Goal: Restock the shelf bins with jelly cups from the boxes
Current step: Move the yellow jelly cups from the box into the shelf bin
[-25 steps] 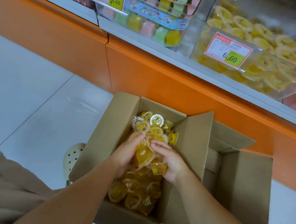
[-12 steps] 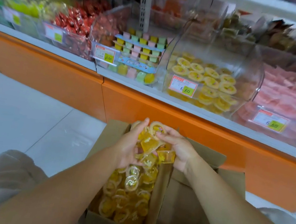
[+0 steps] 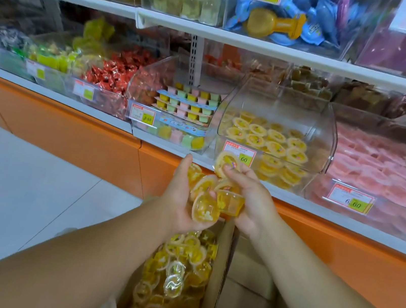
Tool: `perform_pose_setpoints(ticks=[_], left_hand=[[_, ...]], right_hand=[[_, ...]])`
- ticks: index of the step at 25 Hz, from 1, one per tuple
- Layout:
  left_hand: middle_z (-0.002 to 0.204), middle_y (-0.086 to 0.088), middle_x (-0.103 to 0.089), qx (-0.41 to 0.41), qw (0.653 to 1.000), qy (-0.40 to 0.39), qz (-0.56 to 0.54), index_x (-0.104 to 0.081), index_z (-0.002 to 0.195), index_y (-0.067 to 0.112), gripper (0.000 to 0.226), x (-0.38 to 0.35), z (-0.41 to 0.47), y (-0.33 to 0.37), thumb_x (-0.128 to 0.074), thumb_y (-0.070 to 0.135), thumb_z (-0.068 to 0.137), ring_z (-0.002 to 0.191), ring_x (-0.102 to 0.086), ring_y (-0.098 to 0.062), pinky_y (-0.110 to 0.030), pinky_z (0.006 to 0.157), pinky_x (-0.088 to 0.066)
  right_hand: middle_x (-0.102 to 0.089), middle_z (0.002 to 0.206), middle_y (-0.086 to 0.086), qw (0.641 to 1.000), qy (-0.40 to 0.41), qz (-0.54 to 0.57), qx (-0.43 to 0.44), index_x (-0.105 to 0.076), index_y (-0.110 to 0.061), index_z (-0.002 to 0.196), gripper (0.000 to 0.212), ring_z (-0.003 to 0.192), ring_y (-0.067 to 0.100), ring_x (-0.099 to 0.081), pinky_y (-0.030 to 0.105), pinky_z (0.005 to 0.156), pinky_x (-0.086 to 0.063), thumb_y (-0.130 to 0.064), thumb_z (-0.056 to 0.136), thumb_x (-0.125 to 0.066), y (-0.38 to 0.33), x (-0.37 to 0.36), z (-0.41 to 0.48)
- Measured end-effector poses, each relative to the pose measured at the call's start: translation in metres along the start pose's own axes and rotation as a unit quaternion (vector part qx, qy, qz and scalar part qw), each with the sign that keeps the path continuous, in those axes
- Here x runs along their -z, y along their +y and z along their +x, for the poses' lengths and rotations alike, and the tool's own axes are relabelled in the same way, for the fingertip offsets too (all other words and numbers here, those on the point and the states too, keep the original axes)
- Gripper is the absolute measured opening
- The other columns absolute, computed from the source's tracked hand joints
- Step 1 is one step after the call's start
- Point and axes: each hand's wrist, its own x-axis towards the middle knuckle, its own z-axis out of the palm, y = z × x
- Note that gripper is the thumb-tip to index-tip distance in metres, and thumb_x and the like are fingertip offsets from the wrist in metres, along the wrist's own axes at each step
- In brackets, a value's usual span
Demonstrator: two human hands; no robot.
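My left hand and my right hand together cup a bunch of yellow jelly cups between them, raised above the open cardboard box. Inside the box lie many more yellow jelly cups. Just beyond my hands, on the lowest shelf, stands a clear bin partly filled with the same yellow cups; its price tag is right behind my right fingertips.
A bin of small pastel jelly cups is left of the yellow bin, a bin of pink cups right of it. An orange base panel runs under the shelf. White floor tiles lie to the left.
Both hands have lifted the bunch of jelly cups out of the box and up toward the yellow bin. My view has tilted up to the shelves.
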Motion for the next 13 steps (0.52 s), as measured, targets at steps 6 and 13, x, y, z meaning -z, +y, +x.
perform_pose_setpoints(ticks=[6,13], left_hand=[[0.079,-0.003,-0.067,0.016,0.993,-0.087,-0.081,-0.073,0.091,0.014,0.065,-0.022,-0.002,0.018,-0.055,0.076,0.081,0.061,-0.059,-0.014,-0.032,0.072,-0.050],[0.089,-0.010,-0.069,-0.001,0.981,-0.104,-0.161,-0.066,0.101,0.017,0.051,-0.039,0.004,0.032,-0.071,0.062,0.078,0.068,-0.064,-0.022,-0.028,0.062,-0.054]], right_hand=[[-0.069,0.099,0.011,0.996,-0.017,0.015,0.082,-0.059,-0.017,0.120,0.037,0.077,0.029,-0.068,0.034,0.052,-0.057,-0.008,0.084,-0.063,-0.035,0.002,0.003],[-0.070,0.098,0.010,0.993,0.008,-0.016,0.117,-0.062,-0.018,0.121,0.033,0.069,0.026,-0.065,0.036,0.056,-0.056,-0.013,0.088,-0.060,-0.061,0.006,0.014]])
